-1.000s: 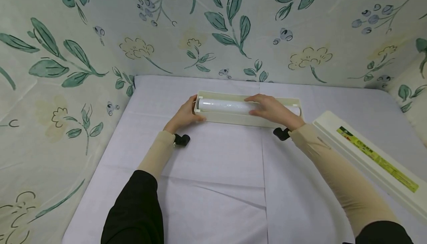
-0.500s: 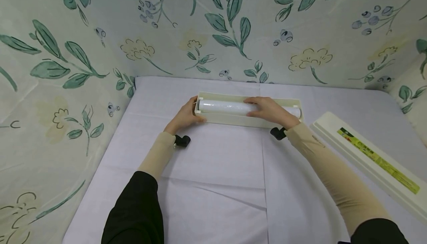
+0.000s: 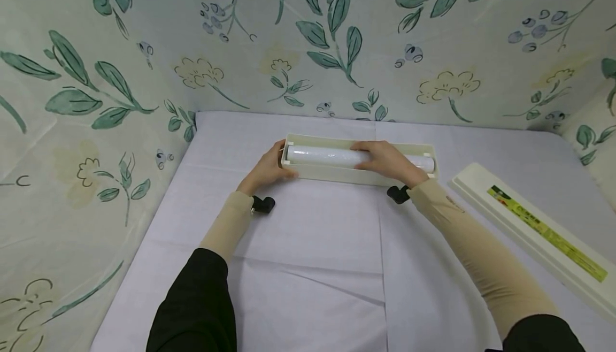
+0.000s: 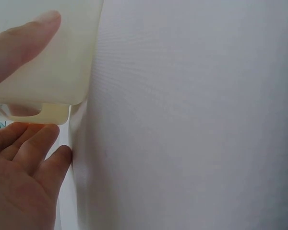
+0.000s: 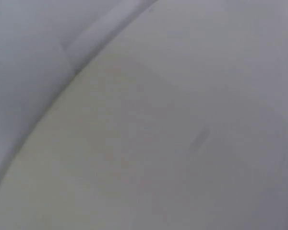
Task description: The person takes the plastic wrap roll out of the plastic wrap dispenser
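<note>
A long cream cling film box (image 3: 332, 173) lies lidless on the white cloth, with a roll of cling film (image 3: 317, 154) inside it. My left hand (image 3: 264, 170) grips the box's left end. In the left wrist view, the thumb lies on the front wall (image 4: 43, 76) and the fingers (image 4: 36, 146) touch the end by a cut-out. From above, my right hand (image 3: 385, 159) reaches into the box and holds the roll near its middle, thumb at the near side. Blurred pale surface fills the right wrist view, and the right fingers do not show there.
A long cream lid (image 3: 529, 234) with a yellow-green label lies slantwise at the right, close to my right forearm. White cloth (image 3: 308, 266) with fold lines covers the table. Floral fabric (image 3: 289, 36) hangs behind and on the left.
My right hand and forearm have shifted slightly left along the roll. The left hand keeps its grip, and the box stays in place.
</note>
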{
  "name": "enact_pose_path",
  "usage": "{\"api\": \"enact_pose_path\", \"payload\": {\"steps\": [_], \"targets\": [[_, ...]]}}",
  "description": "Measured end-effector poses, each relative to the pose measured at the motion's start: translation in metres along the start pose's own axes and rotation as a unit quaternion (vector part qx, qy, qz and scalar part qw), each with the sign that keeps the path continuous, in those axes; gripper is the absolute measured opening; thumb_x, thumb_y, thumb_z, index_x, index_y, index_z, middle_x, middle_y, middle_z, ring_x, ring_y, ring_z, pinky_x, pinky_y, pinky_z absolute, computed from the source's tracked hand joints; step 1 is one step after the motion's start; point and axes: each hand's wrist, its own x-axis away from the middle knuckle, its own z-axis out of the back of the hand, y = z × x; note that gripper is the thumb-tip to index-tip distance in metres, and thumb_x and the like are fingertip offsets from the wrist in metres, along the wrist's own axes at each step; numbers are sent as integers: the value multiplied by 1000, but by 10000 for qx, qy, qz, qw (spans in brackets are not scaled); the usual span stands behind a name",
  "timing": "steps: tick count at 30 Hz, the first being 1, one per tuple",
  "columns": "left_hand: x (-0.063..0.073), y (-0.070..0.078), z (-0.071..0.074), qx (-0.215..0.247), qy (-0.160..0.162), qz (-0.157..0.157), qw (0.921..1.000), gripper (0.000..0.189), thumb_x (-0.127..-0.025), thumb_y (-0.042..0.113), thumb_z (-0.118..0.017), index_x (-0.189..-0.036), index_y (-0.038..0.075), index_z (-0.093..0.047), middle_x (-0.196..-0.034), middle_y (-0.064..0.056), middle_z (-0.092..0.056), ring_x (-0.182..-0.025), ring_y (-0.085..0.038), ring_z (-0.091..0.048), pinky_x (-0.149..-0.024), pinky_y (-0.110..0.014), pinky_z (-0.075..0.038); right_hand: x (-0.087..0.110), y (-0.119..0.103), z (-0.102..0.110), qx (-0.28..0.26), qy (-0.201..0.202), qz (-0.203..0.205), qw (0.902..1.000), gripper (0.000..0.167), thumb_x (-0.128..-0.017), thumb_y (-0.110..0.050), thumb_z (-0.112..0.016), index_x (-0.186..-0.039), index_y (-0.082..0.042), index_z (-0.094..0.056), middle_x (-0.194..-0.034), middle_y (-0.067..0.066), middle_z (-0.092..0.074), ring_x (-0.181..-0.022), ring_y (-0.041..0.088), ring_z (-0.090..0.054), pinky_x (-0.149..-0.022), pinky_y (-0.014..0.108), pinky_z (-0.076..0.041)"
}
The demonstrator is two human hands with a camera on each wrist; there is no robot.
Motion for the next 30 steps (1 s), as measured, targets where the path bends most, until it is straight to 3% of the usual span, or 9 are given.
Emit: {"api": "enact_pose_path", "payload": {"steps": [9,15,30], "targets": [[-1,-3,0,-10,2,15,10000,98,-76,12,-81,-150,4,-18,-147,-17,-36,-135,-30,-35,-110,-43,-25,1,3,-3,-225,185,207,9994,53,-87,-21,-72,-132,0,-55,-134,18,-53,-125,33,-47,-104,46,-34],[-2,-4,1,-61,32,64,10000,99,-76,14,-82,-150,4,-18,-149,-16,-34,-135,-29,-35,-111,-41,-23,1,4,-2,-409,276,168,9986,57,-86,-26,-73,-133,-2,-53,-132,18,-54,-118,33,-51,-99,48,-37],[-1,-4,1,-23,50,40,10000,97,-76,12,-82,-150,4,-19,-149,-16,-34,-133,-30,-37,-110,-44,-25,11,1,2,-387,316,87,9987,56,-88,-28,-71,-136,-6,-51,-136,16,-51,-124,33,-46,-101,49,-35]]}}
